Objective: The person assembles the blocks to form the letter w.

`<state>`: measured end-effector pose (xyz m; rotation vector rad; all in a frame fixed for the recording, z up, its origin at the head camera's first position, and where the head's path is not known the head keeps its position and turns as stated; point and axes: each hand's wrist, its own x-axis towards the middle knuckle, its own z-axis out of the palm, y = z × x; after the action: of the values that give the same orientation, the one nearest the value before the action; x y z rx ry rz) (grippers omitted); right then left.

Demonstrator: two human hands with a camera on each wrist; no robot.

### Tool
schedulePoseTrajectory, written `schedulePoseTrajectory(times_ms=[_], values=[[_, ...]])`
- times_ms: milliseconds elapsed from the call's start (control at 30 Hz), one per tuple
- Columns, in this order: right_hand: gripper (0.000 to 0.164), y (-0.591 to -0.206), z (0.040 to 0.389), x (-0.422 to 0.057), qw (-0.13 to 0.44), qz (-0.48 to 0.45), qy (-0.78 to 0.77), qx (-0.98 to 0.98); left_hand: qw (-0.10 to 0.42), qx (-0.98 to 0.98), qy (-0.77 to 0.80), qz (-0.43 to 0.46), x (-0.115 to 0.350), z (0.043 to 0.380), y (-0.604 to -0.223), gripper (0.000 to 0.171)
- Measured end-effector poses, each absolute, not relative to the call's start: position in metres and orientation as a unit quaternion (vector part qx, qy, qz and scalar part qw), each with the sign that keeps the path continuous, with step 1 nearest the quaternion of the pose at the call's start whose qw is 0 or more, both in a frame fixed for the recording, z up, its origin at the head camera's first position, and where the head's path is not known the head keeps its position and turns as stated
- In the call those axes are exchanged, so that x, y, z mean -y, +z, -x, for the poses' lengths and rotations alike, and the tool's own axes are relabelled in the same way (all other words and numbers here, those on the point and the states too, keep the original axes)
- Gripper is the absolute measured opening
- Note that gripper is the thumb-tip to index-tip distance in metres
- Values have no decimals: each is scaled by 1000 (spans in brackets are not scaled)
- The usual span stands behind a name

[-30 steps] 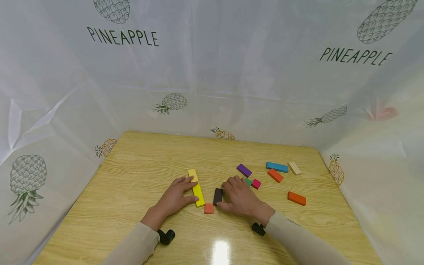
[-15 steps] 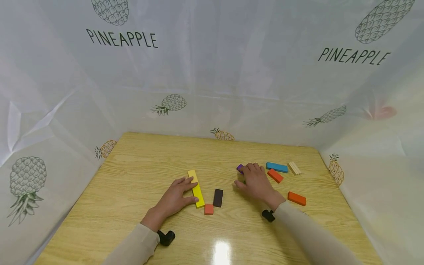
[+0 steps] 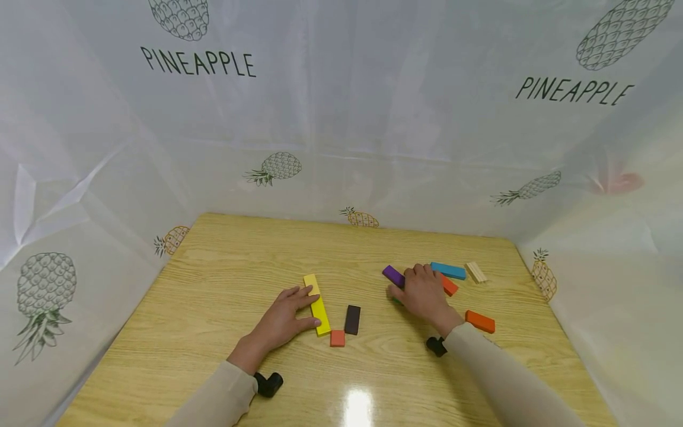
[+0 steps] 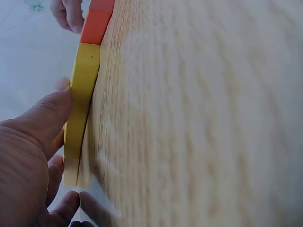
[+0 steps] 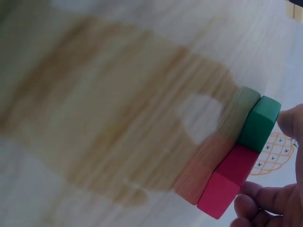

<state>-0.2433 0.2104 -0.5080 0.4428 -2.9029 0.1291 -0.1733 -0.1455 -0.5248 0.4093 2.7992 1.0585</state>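
Head view: your right grip [image 3: 425, 293], palm down, hides the pink block [image 5: 227, 182] and most of the green block [image 5: 260, 124]; I can't tell whether it pinches them. Your left grip [image 3: 283, 314], fingers extended, rests against the yellow blocks [image 3: 318, 311] just right of it, their long axis pointing away, far end leaning left.

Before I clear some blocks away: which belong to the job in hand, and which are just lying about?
Likely in the job:
yellow strip, left hand on it
green block and magenta block, at the right hand
salmon block and black block, near the strip

Apparently lying about:
purple block
blue block
two orange blocks
pale wooden pieces
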Motion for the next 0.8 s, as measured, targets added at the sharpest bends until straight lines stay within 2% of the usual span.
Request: schedulePoseTrajectory(times_ms=[333, 667, 800], values=[[51, -509, 235, -201, 108, -170, 43, 979, 57, -927, 344, -137, 146, 174, -527, 63], [42, -508, 232, -188, 82, -260, 51, 961, 61, -925, 348, -136, 146, 173, -526, 62], [47, -508, 241, -190, 91, -254, 55, 961, 65, -925, 348, -137, 147, 173, -526, 62]])
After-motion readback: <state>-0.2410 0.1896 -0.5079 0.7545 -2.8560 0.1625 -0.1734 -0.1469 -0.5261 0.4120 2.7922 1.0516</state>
